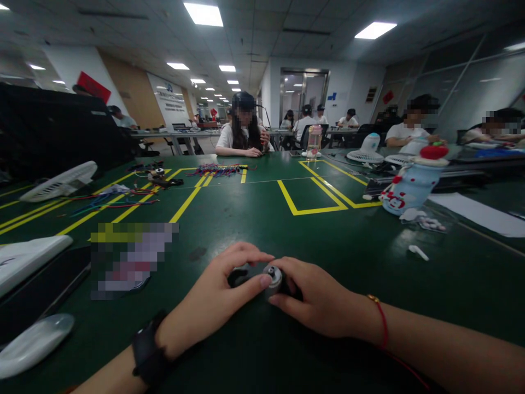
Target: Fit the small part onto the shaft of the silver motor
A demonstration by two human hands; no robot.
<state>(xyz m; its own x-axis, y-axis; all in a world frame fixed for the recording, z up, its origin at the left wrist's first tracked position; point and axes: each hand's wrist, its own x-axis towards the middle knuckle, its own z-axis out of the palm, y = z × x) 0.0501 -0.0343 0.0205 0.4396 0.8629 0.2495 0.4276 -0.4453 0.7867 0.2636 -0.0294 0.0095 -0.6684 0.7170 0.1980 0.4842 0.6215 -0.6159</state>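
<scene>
Both my hands meet over a small black and silver part [272, 275] lying on the green table [254, 219] near its front edge. My left hand [219, 298], with a black watch on the wrist, presses its thumb and forefinger on the part's silver round end. My right hand [318, 298], with a red string bracelet on the wrist, grips the part from the right and hides most of it. A black piece [237, 277] sticks out to the left under my left fingers.
A blue and white bottle with a red cap [412, 183] lies at right, beside a white earbud [418, 252] and white paper [479, 213]. White fans [61, 182], coloured wires [219, 170] and yellow tape lines sit farther back. Several people sit at the far tables.
</scene>
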